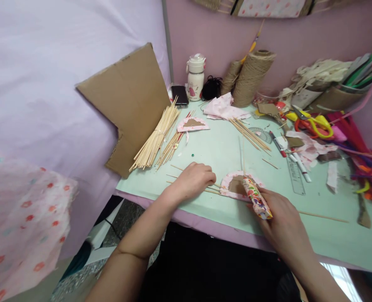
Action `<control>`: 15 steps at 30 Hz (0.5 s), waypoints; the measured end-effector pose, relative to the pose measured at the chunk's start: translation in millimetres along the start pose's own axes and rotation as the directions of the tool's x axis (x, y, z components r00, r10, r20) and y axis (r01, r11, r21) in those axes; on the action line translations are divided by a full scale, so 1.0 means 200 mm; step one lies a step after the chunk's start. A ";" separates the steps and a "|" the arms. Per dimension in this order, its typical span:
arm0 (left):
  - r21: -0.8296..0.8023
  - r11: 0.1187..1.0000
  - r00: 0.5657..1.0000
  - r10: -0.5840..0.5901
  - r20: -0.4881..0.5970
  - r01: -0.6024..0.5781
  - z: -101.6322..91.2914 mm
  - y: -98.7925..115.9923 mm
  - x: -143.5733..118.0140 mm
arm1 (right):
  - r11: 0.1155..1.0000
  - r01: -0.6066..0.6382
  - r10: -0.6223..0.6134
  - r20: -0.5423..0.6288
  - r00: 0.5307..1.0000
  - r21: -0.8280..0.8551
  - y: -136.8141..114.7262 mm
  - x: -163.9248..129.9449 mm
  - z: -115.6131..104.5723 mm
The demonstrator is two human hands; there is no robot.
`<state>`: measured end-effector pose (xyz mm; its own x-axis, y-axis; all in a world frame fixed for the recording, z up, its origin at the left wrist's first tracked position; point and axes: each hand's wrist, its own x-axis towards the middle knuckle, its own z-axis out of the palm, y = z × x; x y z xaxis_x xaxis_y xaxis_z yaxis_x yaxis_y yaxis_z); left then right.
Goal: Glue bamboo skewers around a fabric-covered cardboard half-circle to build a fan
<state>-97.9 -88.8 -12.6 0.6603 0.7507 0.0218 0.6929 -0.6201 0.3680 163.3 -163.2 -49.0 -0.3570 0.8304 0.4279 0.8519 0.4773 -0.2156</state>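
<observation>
The half-round cardboard piece lay on the surface, long axis approximately 9-to-3 o'clock. It was positioned at 3 o'clock from the left hand, whose fingers curled over thin sticks; grip could not be determined. The nearer right hand, wrapped around a patterned tube, had the piece at 10 o'clock.

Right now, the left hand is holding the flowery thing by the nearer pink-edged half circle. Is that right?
Not quite. The head view shows the right hand, not the left hand, holding the flowery thing. It is by the nearer pink-edged half circle, as you said.
</observation>
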 end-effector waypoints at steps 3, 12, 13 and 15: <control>0.006 1.000 1.000 -0.002 -0.001 0.002 0.00 0.00 0.00 | 1.000 0.001 -0.001 0.006 1.000 -0.008 0.00 0.00 0.00; -0.020 0.999 0.998 0.050 -0.028 -0.050 0.02 -0.03 0.01 | 1.000 -0.007 0.007 0.008 1.000 -0.021 -0.01 0.01 0.00; -0.022 0.998 0.998 0.055 -0.032 -0.056 0.03 -0.03 0.01 | 1.000 -0.014 0.014 0.010 1.000 -0.021 -0.01 0.00 0.00; -0.024 0.997 0.997 0.068 -0.037 -0.069 0.02 -0.03 0.02 | 0.999 -0.030 0.030 0.019 0.999 -0.016 -0.01 -0.01 0.00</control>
<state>-98.6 -83.7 -19.4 0.6945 0.7150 0.0809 0.6389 -0.6645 0.3877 162.0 -164.7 -49.6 -0.3385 0.8499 0.4040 0.8683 0.4475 -0.2140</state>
